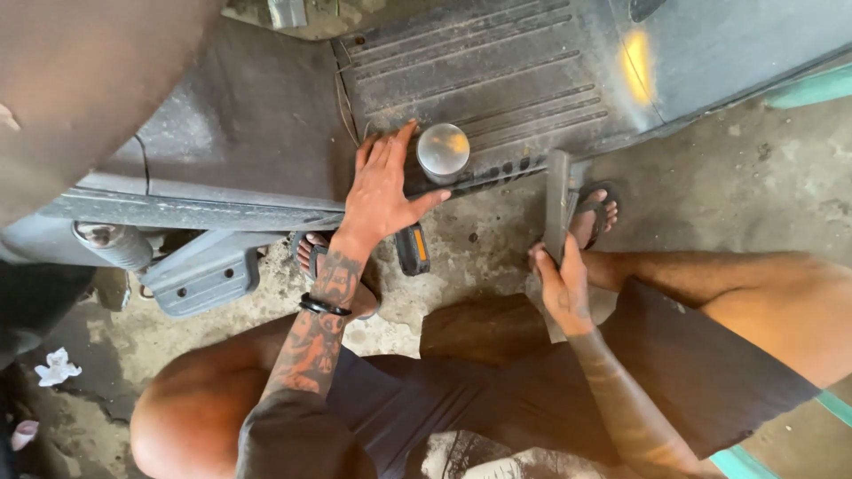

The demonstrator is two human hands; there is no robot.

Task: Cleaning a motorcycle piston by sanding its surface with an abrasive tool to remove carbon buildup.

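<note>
The left hand point(382, 191) lies flat and spread wide, palm down, on the edge of a dark ribbed floorboard panel point(497, 80) of a grey vehicle body; it grips nothing, the fingers stretched away from the person and the thumb angled out toward the right. Just beside that thumb, touching or nearly touching the index finger's side, stands a round shiny metal cap point(443, 151) seated on the panel's rim. A black band point(324, 306) circles the tattooed wrist behind the hand. Below the thumb, nearer the person, a small black pedal with an orange reflector point(413, 248) sticks out over the concrete floor point(754, 168). To the left of the hand a smoother dark panel runs on, and lower on that side a grey bracket with holes point(206, 273) hangs beside a dull metal cylinder point(111, 244). The right hand point(564, 288) is closed around the near end of a flat, dark metal bar point(558, 202), fingers wrapped about it, thumb on top; the bar rises from the fist away from the person until its far end meets the underside edge of the ribbed panel, well to the right of the metal cap. Just beyond the right hand, a sandalled foot point(596, 217) rests on the floor beside the bar; the other foot point(311, 253) shows beneath the left wrist
</note>
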